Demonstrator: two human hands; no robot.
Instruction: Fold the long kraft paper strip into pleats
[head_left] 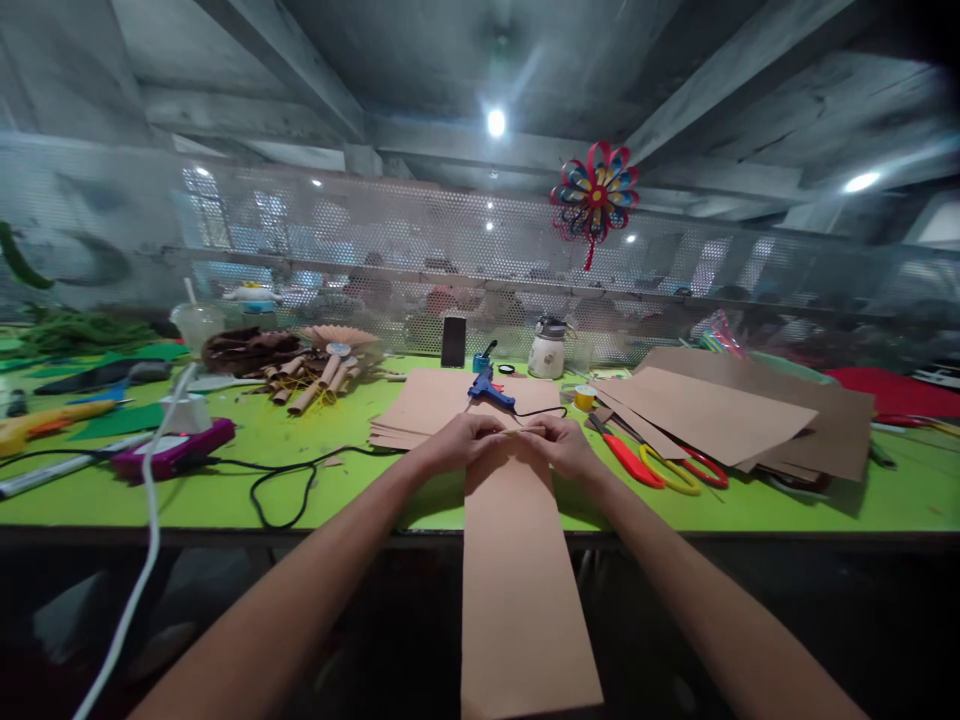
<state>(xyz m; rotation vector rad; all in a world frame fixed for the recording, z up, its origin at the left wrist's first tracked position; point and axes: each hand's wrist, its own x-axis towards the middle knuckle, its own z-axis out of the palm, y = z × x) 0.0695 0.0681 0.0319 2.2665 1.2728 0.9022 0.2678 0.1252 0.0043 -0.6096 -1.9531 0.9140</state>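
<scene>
A long strip of brown kraft paper runs from the table toward me, its near end hanging past the front edge. At its far end my left hand pinches the left side of a narrow folded edge. My right hand pinches the same edge on the right, fingers closed and thumb on top. Just beyond the hands a blue glue gun lies on a stack of brown paper sheets, its black cord trailing off to the right.
Right of my hands lie red-handled and yellow-handled scissors, a yellow tape roll and more brown sheets. Leftward are a purple power strip, black cord and rolled-paper crafts. A phone and a white bottle stand behind.
</scene>
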